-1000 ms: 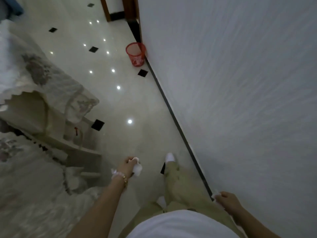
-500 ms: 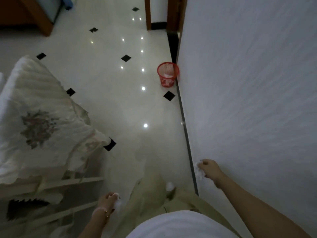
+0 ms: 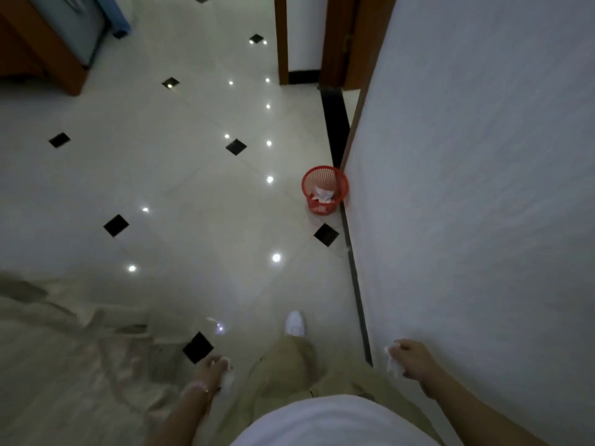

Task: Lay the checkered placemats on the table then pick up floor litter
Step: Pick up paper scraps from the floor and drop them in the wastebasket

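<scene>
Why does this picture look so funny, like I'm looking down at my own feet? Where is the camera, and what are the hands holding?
There is no machine here. A person wears a camera on their head, so you see what they see when they look down. That is why their white shirt, trousers and one white shoe show at the bottom. The left hand grips a crumpled white wad, and the right hand grips a second wad beside the white wall. The shiny floor has small black diamond tiles. Ahead, by the wall, stands a red mesh basket with white paper in it. A pale cloth shows blurred at lower left.
</scene>
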